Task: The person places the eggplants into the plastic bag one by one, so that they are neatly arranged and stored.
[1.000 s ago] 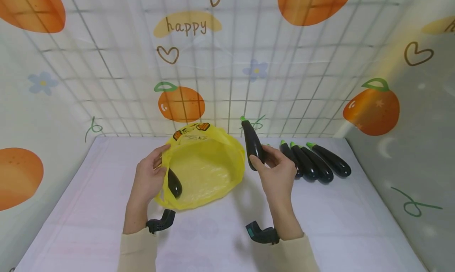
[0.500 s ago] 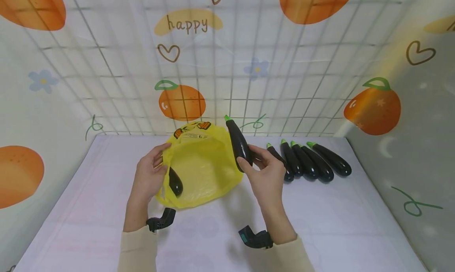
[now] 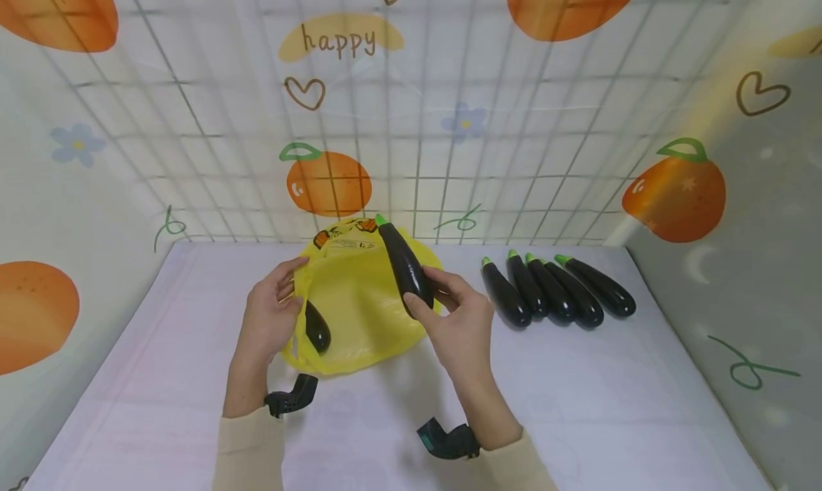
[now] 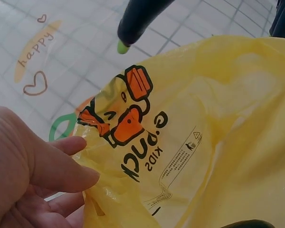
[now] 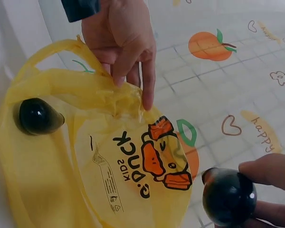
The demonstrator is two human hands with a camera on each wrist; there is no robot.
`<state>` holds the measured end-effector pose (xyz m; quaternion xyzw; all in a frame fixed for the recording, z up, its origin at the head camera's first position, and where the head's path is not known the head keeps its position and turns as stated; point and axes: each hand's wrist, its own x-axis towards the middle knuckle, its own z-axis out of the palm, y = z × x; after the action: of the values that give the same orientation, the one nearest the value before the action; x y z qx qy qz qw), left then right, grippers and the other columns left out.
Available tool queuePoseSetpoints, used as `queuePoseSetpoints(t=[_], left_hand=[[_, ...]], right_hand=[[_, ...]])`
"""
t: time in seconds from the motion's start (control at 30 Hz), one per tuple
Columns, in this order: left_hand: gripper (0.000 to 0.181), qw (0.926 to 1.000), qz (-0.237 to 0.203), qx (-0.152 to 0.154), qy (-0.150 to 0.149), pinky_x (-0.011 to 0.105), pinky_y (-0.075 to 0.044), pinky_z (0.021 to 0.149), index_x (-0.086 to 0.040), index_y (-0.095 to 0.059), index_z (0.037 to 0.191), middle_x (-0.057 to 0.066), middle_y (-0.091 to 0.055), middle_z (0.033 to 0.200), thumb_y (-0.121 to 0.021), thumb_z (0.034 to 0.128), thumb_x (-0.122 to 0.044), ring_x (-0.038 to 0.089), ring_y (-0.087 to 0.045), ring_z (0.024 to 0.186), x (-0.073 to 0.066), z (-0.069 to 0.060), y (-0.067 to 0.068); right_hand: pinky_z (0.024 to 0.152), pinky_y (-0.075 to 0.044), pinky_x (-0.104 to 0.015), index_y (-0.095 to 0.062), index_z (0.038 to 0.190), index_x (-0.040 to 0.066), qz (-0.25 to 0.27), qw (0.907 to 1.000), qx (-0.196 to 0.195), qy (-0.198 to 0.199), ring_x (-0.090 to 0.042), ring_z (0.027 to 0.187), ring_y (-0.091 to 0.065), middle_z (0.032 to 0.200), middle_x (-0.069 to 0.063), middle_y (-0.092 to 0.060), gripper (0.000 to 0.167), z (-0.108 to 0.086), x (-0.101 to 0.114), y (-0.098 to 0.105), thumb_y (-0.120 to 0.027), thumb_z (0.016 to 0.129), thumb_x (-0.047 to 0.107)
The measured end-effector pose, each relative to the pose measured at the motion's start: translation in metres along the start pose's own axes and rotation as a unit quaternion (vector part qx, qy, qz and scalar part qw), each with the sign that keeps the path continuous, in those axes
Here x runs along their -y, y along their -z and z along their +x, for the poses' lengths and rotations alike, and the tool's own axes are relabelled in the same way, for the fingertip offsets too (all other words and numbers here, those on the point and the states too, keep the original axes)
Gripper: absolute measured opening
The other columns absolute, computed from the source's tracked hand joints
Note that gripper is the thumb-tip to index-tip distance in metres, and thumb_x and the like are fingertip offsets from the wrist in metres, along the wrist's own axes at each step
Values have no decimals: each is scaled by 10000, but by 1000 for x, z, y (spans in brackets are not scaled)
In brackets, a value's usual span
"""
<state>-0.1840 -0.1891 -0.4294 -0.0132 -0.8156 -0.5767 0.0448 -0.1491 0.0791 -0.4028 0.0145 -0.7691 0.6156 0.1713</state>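
A yellow plastic bag [image 3: 359,334] lies with its mouth spread, one dark eggplant [image 3: 317,328] inside at its left. My left hand [image 3: 270,320] pinches the bag's left rim; the left wrist view shows the thumb and fingers on the printed plastic [image 4: 128,190]. My right hand [image 3: 459,327] grips another eggplant [image 3: 406,266] by its thick end, over the right part of the bag, green stem pointing up and left. In the right wrist view this held eggplant [image 5: 229,196] is seen blunt end on, beside the bag's printed edge.
Several eggplants [image 3: 507,295] lie side by side on the white table [image 3: 610,405], right of the bag. A white printed cloth [image 3: 411,120] with a grid behind it stands at the table's back edge, and cloth walls stand on both sides.
My right hand has moved left with its eggplant, from beside the bag's right edge to over the bag. My left hand keeps its hold on the rim, almost unmoved.
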Motion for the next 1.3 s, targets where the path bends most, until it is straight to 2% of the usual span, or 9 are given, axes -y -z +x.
queuePoseSetpoints(t=[0.4, 0.73, 1.3], left_hand=[[626, 9999, -139, 62, 43, 404, -559, 1029, -184, -547, 1527, 82, -549, 1541, -535, 991, 137, 260, -591, 1347, 0, 1, 0], [623, 9999, -125, 52, -28, 435, -548, 1046, -151, -541, 1531, 106, -532, 1550, -525, 979, 137, 278, -571, 1365, -3, -1, 0], [630, 9998, -43, 42, -191, 437, -537, 1061, -166, -551, 1522, 108, -538, 1543, -506, 976, 146, 295, -557, 1381, 0, 0, 1]], right_hand=[[917, -606, -333, -744, 1259, 38, 144, 9995, 278, 85, -270, 1114, -732, 1258, -93, -720, 449, -9, 3, -14, -882, 832, 30], [930, -605, -362, -747, 1258, 39, 45, 9991, 421, 11, -272, 1114, -734, 1237, -87, -727, 447, -11, 1, -20, -885, 833, 40], [964, -598, -449, -747, 1244, 9, -99, 9974, 707, -44, -307, 1084, -738, 1211, -123, -733, 442, -13, -17, -39, -887, 826, 31]])
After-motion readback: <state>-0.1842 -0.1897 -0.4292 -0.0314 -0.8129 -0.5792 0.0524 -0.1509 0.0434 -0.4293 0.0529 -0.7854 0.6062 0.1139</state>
